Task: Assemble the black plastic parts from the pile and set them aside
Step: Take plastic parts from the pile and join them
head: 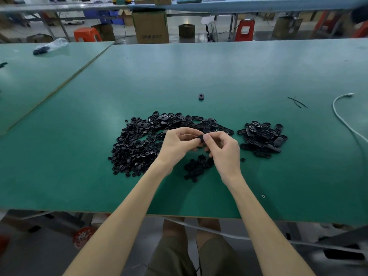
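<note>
Nearest, a small clump of black pieces (196,168) lies on the green surface (79,166). Above it, the left hand (179,145) and right hand (224,150) meet, fingers (207,138) pinching one black plastic part (200,138) between them. It looks light, stiff and smooth, best gripped by its edges. Beyond lie the main pile (139,142) and a separate heap (262,139) to the right.
</note>
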